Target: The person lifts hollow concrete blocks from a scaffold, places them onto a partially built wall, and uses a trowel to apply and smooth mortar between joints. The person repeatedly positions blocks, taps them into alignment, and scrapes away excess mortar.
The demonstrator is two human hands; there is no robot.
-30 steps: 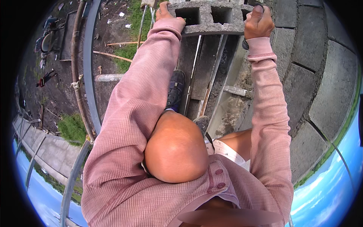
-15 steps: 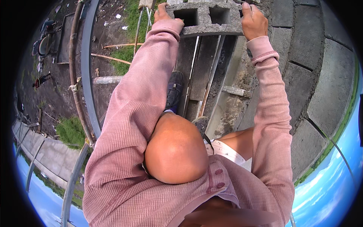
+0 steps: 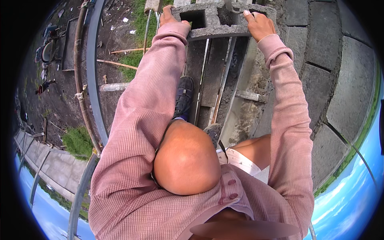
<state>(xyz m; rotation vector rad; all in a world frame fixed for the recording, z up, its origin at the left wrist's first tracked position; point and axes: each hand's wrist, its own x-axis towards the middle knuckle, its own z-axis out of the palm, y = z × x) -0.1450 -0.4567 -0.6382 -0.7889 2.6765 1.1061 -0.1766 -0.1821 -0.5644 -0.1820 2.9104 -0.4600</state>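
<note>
1. From my remote seat I have only the head view, and the clearest shift since the earlier frames is the right hand (image 3: 261, 26): it has slid inward from the right end of the concrete block (image 3: 220, 30). The block itself sits slightly farther left, while the knee (image 3: 187, 158) has hardly moved.
2. In this same view, I see the block at the top, straight ahead beyond the knee, at the reach of both arms. Its long axis runs left to right across the body, and its hollow openings face up toward me.
3. The left hand (image 3: 169, 17) grips the left end, thumb along the near edge. The right hand touches the near edge toward the other end, fingers bent, and a stretch of block sticks out beyond it. I cannot tell whether that hand truly grips, since its underside is hidden. Neither hand is nearer, then: both touch the block, the left at its very end, the right short of it.
4. Below the block, I see planks (image 3: 211, 76) running away from the person, roughly square to its length, with a shoe (image 3: 184, 94) on them. A block wall (image 3: 322, 44) rises on the right; a metal rail (image 3: 94, 76) passes on the left.
</note>
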